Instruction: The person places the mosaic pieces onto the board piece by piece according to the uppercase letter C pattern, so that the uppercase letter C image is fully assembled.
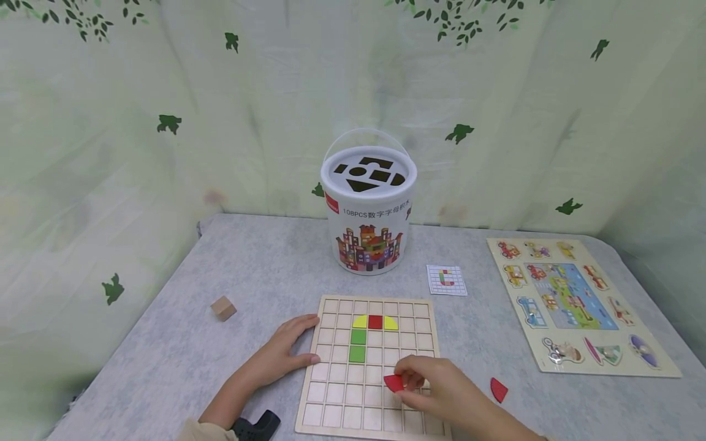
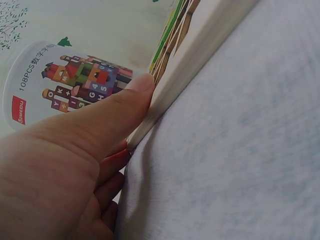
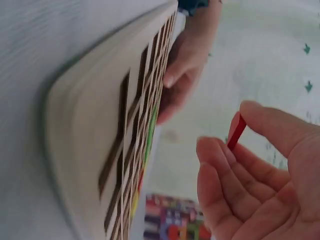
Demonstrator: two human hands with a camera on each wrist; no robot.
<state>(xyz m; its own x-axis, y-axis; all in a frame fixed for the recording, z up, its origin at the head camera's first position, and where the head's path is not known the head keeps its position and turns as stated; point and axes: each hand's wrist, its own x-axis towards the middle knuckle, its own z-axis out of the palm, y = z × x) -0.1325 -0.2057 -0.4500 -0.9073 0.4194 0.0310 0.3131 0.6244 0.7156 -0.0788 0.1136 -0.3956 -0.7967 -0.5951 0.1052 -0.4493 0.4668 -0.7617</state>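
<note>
With our left hand (image 1: 279,353) laid, fingers extended, against the nine-o'clock edge of the grid board (image 1: 334,392), we pinched a red quarter-circle tile (image 1: 392,383) in our right hand (image 1: 432,386), four o'clock from the green squares (image 1: 358,337), where a slipping pinch risked dropping it askew.

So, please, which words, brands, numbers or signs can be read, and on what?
"108PCS数字字母积": on the bucket; last character unclear.
"O", "K", "Y", "G", "4", "H", "5": on the bucket's printed blocks.
"EDU": on the bucket's red label; its start is blurred.
Small card, puzzle board: any lettering too small to read.
</note>
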